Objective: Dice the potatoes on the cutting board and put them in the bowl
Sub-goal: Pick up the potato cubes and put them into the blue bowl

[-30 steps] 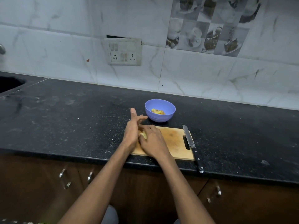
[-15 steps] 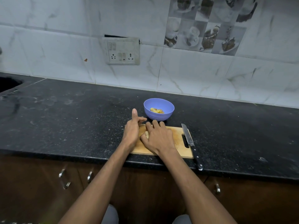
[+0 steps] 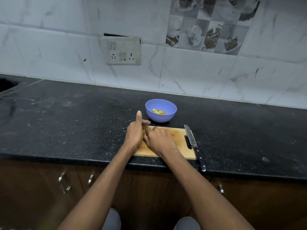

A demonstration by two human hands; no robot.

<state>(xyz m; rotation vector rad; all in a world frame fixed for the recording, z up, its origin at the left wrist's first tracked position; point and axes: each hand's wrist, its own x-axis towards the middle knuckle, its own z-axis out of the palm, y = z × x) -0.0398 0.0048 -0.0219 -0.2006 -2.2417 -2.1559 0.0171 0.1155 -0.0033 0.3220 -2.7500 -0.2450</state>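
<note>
A wooden cutting board (image 3: 180, 149) lies at the front edge of the black counter. Both my hands are on its left part, pressed together. My left hand (image 3: 134, 136) stands on its edge like a wall, thumb up and fingers straight. My right hand (image 3: 160, 141) has its fingers curled in against the left palm, over the potato pieces, which are hidden between the hands. Just behind the board stands a blue bowl (image 3: 172, 117) holding a few yellow diced potato pieces (image 3: 159, 111). The knife (image 3: 192, 143) lies untouched along the board's right edge.
The knife's black handle (image 3: 201, 161) sticks out over the counter's front edge. A sink opening (image 3: 6, 84) is at the far left. A switch and socket plate (image 3: 123, 51) is on the tiled wall. Cabinet doors with metal handles (image 3: 64, 183) are below.
My right hand slid left across the board and curled its fingers against my left palm. The yellow piece that showed between the hands is now covered. My left hand stayed put.
</note>
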